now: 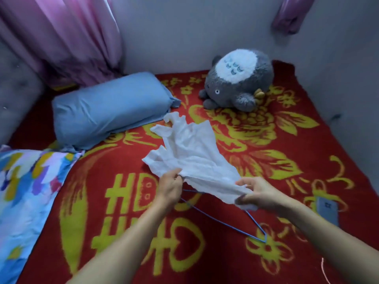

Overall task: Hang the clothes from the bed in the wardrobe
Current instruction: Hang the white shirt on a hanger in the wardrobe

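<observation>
left hand (170, 188) and right hand (259, 193) fingers pinch white garment (194, 152), blue hanger (225, 224) beneath

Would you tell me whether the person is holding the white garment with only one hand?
No: the left hand and the right hand each grip the white garment at its near edge.

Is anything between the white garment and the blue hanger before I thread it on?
Nothing visible does. The left hand and right hand both grip the white garment, and the blue hanger lies on the blanket right beneath it, its upper part hidden by cloth. The wardrobe is out of view.
</observation>
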{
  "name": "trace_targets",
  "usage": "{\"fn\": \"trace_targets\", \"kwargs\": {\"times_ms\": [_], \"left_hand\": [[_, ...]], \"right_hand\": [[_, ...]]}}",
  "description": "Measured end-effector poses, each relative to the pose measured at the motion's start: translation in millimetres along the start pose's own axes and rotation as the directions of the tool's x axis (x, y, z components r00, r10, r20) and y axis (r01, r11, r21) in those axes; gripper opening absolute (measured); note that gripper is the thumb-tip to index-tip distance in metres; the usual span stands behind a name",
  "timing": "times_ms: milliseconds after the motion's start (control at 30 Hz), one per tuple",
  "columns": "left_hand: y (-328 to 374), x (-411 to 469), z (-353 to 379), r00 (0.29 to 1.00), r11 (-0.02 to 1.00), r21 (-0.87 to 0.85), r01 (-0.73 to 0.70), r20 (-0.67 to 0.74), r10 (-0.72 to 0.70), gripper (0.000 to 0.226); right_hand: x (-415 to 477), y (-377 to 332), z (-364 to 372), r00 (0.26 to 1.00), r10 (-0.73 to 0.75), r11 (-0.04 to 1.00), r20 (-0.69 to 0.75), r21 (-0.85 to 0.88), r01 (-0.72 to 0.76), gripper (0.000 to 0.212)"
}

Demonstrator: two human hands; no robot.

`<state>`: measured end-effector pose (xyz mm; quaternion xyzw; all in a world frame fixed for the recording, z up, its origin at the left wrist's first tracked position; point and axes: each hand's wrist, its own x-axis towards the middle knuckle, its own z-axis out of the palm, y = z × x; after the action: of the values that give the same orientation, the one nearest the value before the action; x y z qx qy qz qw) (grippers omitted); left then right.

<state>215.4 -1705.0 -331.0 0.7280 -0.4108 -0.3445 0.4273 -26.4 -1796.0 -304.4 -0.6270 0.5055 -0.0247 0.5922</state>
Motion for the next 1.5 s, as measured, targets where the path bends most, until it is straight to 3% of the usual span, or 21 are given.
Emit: {"fn": "trace_targets", "kwargs": {"times_ms": [33,100,167,300,367,433,533,567,600,667,767,800,867,933,1000,1100,1167,1233,1333,1400,1500], "left_hand": [[22,-5,-17,0.999,1.000,0.001,-0.031,-0.018,0.031,0.029],[69,-20,-47,0.994,0.994,-0.051,-0.096,-0.052,0.093,0.035],[112,-35,-78,0.986,0.980,-0.154,-0.123,-0.130,0.103,0.027],[178,-65,-153,0.934,0.933,-0.324,-0.157,-0.356,0.034,0.034],[206,-91,-188,0.909,0.907,-0.364,-0.210,-0.414,0.045,0.032],[221,-123,-220,0.905,0.908,-0.346,-0.237,-0.419,0.076,0.029],[223,-171,-266,0.892,0.943,-0.153,-0.296,-0.396,0.216,0.009],[222,-189,-280,0.890,0.948,-0.078,-0.308,-0.376,0.258,0.011],[220,-205,-293,0.896,0.949,-0.020,-0.315,-0.336,0.291,0.029],[223,-239,-315,0.921,0.942,0.059,-0.330,-0.200,0.335,0.042],[235,-280,-336,0.948,0.943,0.104,-0.316,0.005,0.317,0.019],[240,-290,-342,0.952,0.946,0.111,-0.305,0.054,0.301,0.021],[246,-305,-354,0.956,0.930,0.228,-0.287,0.135,0.262,0.050],[246,-311,-360,0.962,0.772,0.575,-0.272,0.157,0.222,0.061],[241,-317,-362,0.970,0.507,0.842,-0.184,0.073,0.232,0.048],[225,-321,-362,0.936,0.412,0.872,-0.265,0.130,0.328,0.026],[209,-315,-358,0.884,0.445,0.791,-0.420,0.244,0.399,0.021],[194,-311,-347,0.867,0.550,0.686,-0.477,0.266,0.421,0.021],[175,-304,-324,0.894,0.733,0.512,-0.449,0.262,0.364,0.032],[160,-294,-311,0.908,0.831,0.400,-0.386,0.324,0.265,0.035],[137,-272,-288,0.921,0.864,0.419,-0.277,0.373,0.115,0.050]], "right_hand": [[-6,-7,-4,0.997,-0.028,0.971,-0.067,-0.241,0.011,0.021],[-22,-30,-8,0.959,-0.144,0.775,-0.245,-0.631,-0.045,0.013],[-39,-58,-9,0.882,-0.266,0.671,-0.388,-0.732,-0.120,0.013],[-72,-111,-12,0.725,-0.425,0.756,-0.542,-0.653,-0.046,0.016],[-97,-137,-8,0.691,-0.408,0.873,-0.598,-0.476,0.103,0.012],[-133,-163,3,0.664,-0.418,0.908,-0.620,-0.306,0.286,0.005],[-201,-202,26,0.564,-0.536,0.825,-0.628,-0.250,0.506,0.015],[-224,-214,35,0.530,-0.575,0.792,-0.623,-0.262,0.552,0.019],[-248,-226,44,0.497,-0.609,0.761,-0.618,-0.280,0.585,0.022],[-289,-246,57,0.448,-0.644,0.732,-0.621,-0.327,0.598,0.024],[-338,-270,71,0.418,-0.654,0.725,-0.631,-0.363,0.586,0.029],[-352,-276,74,0.424,-0.651,0.729,-0.630,-0.362,0.581,0.029],[-377,-282,80,0.449,-0.644,0.736,-0.619,-0.344,0.583,0.022],[-399,-282,87,0.520,-0.630,0.752,-0.577,-0.284,0.595,0.014],[-412,-279,91,0.619,-0.629,0.771,-0.470,-0.278,0.573,0.016],[-415,-267,90,0.776,-0.570,0.803,-0.270,-0.384,0.456,0.016],[-407,-253,90,0.846,-0.496,0.822,-0.195,-0.420,0.385,0.015],[-394,-239,91,0.876,-0.448,0.833,-0.176,-0.439,0.338,0.026],[-368,-219,90,0.894,-0.401,0.836,-0.200,-0.480,0.267,0.050],[-351,-206,91,0.917,-0.350,0.858,-0.192,-0.458,0.231,0.039],[-314,-182,94,0.943,-0.290,0.882,-0.162,-0.429,0.197,0.030]]}}
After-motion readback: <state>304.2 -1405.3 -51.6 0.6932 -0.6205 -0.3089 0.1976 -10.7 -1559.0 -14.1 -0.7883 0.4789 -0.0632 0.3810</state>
